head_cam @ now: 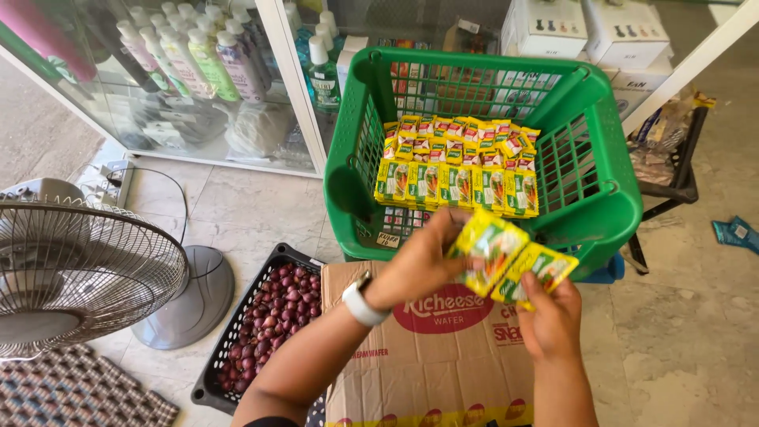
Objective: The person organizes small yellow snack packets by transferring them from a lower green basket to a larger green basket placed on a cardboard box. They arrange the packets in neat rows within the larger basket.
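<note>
The left hand (419,265), a white watch (361,303) on its wrist, is closed on a strip of yellow-and-green seasoning sachets (489,249), fingers curled over the strip's near edge. The right hand (551,316) pinches a second run of the same sachets (539,273) from below, thumb on top. The two runs meet or overlap between the hands; whether they are one joined strip cannot be told.

Both hands hover above a cardboard carton (443,348) with a red oval mark, at its far edge. Just beyond it stands a green plastic basket (609,190), and rows of matching sachets (458,170) lie flat across its middle, stacked toward the far wall.

The sachets look light, thin and floppy, with a glossy film that is likely slippery; they should bend at the seams between packets, so a grip on a flat packet face near an end seems surest.

To the left of the carton, on the tiled floor (237,213), a black crate of shallots (273,316) sits beside a standing fan (71,269). A glass cabinet of bottles (198,55) rises behind. The carton's near end and both forearms are cut off by the frame, the basket's lower layers are hidden under the top rows, and the left palm is turned away.
</note>
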